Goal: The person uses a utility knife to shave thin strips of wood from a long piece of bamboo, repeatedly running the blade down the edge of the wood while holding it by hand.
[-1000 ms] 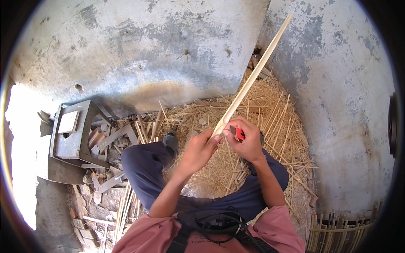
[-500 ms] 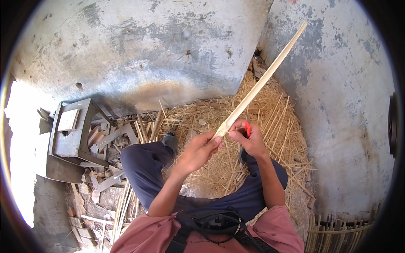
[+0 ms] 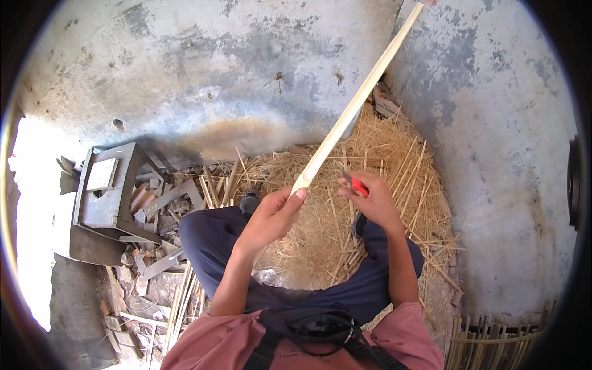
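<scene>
Over straw (image 3: 407, 157), grips strip (image 3: 357, 102) at near end with left hand (image 3: 269, 219); holds red knife (image 3: 359, 187) in right hand (image 3: 377, 202).

I get plenty of daylight, apparently from the opening (image 3: 34, 216) at the left, which is burnt out to pure white with coloured fringing along the rim. A bluish-white haze of glare lies across the plaster wall (image 3: 203, 80), while the lower wall section (image 3: 74, 314) beneath the opening sits in grey shade. The bamboo strip (image 3: 357, 108) and straw (image 3: 320, 234) look reasonably sharp to me. Fisheye distortion bows edges toward my black circular border.
</scene>
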`<action>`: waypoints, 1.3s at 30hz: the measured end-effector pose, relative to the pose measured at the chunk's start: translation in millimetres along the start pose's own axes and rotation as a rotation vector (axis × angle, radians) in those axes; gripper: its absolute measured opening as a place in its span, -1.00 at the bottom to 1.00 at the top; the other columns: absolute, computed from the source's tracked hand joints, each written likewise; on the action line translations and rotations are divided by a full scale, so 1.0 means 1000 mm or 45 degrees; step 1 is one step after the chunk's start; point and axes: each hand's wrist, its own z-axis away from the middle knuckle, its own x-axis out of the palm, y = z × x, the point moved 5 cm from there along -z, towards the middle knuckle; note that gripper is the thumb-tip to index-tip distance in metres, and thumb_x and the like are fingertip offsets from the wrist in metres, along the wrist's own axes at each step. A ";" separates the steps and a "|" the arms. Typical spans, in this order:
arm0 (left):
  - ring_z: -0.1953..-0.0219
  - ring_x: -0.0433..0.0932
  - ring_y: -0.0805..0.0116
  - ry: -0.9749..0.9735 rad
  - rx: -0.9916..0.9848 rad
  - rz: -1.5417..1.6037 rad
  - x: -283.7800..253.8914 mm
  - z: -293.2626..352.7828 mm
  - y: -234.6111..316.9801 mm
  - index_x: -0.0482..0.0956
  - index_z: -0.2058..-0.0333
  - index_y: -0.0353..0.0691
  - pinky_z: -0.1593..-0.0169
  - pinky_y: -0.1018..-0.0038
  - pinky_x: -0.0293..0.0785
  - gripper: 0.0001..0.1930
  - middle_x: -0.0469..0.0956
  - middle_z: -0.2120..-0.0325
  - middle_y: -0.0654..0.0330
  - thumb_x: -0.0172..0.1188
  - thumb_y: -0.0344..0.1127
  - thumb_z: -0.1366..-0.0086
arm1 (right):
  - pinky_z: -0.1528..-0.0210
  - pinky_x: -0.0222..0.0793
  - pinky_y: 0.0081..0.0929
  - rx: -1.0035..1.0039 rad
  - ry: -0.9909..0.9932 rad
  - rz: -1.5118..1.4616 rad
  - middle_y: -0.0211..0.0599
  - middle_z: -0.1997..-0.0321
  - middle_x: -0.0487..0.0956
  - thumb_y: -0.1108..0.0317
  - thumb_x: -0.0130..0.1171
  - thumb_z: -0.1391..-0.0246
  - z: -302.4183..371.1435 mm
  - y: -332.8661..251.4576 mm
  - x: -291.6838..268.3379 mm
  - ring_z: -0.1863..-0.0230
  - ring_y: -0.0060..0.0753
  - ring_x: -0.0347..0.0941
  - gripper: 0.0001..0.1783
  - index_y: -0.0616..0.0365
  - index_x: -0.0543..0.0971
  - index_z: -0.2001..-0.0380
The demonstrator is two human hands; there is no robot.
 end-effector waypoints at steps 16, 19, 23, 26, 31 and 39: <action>0.55 0.24 0.64 -0.218 0.088 0.112 0.024 0.029 0.022 0.45 0.14 -0.25 0.48 0.55 0.18 -0.69 0.31 0.56 0.42 -0.04 -0.11 -0.66 | 0.43 0.35 -0.35 -0.131 -0.197 -0.269 -0.19 0.47 0.49 0.15 0.30 -0.32 0.017 -0.080 0.005 0.53 -0.25 0.45 -0.68 0.23 0.58 0.14; 0.56 0.27 0.63 -0.190 0.181 0.134 0.024 0.028 0.015 0.49 0.07 -0.27 0.48 0.55 0.19 -0.68 0.34 0.57 0.39 0.02 -0.09 -0.63 | 0.44 0.37 -0.36 -0.152 -0.182 -0.249 -0.18 0.46 0.53 0.17 0.33 -0.29 0.018 -0.082 0.006 0.53 -0.26 0.48 -0.67 0.25 0.60 0.16; 0.51 0.29 0.62 -0.044 0.386 -0.192 0.028 0.033 0.025 0.51 0.00 -0.29 0.45 0.55 0.23 -0.67 0.40 0.52 0.36 0.19 -0.10 -0.55 | 0.45 0.41 -0.40 -0.155 -0.115 -0.305 -0.18 0.44 0.58 0.20 0.37 -0.25 0.018 -0.087 0.006 0.53 -0.29 0.53 -0.68 0.27 0.64 0.17; 0.47 0.27 0.65 0.033 0.468 -0.442 0.035 0.035 0.036 0.53 -0.08 -0.28 0.41 0.54 0.23 -0.60 0.42 0.51 0.38 0.34 -0.13 -0.45 | 0.47 0.42 -0.41 -0.181 -0.117 -0.294 -0.18 0.45 0.60 0.21 0.39 -0.23 0.020 -0.087 0.005 0.53 -0.30 0.56 -0.69 0.27 0.66 0.18; 0.44 0.31 0.64 0.110 0.491 -0.432 0.038 0.033 0.029 0.58 -0.12 -0.29 0.37 0.52 0.29 -0.53 0.44 0.55 0.37 0.44 -0.13 -0.37 | 0.47 0.42 -0.42 -0.214 -0.125 -0.254 -0.21 0.47 0.61 0.22 0.41 -0.19 0.023 -0.086 0.007 0.53 -0.28 0.57 -0.71 0.24 0.67 0.20; 0.42 0.26 0.64 0.138 0.424 -0.303 0.040 0.035 0.024 0.65 0.01 -0.34 0.35 0.55 0.26 -0.62 0.43 0.52 0.43 0.43 -0.15 -0.39 | 0.45 0.47 -0.34 -0.261 0.012 -0.083 -0.25 0.44 0.66 0.19 0.40 -0.17 0.026 -0.095 0.006 0.48 -0.21 0.64 -0.72 0.17 0.67 0.20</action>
